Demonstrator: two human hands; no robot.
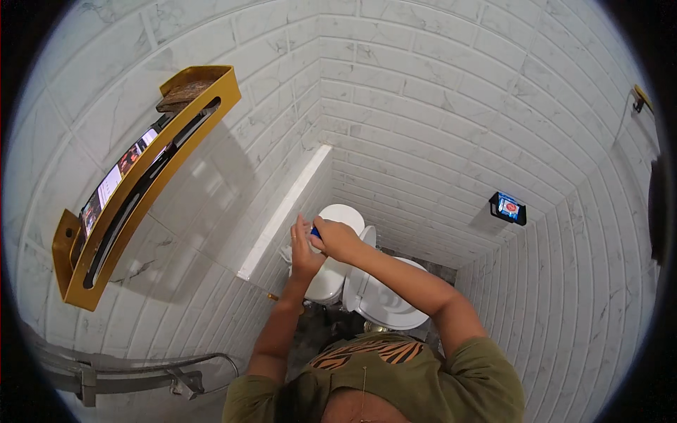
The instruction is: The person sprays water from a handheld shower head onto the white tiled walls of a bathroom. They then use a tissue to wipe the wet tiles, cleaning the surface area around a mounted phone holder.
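My right hand point(338, 240) is closed around a small blue object point(316, 232), of which only a part shows between the fingers; its kind cannot be told. Close beside it, my left hand point(305, 254) is raised with its fingers stretched up and apart, wearing a ring. Whether the left palm touches the blue object is hidden. Both hands are above a white toilet's cistern point(323, 283) and a round white lid or container top point(344, 214). The toilet bowl point(394, 299) stands to their right, its lid raised.
A gold wall shelf point(158, 174) at left holds a phone with a lit screen point(119, 174). A narrow white ledge point(285, 211) runs along the left wall. A metal rail point(158, 366) is at lower left. A small black holder point(515, 215) with a blue packet hangs on the right wall.
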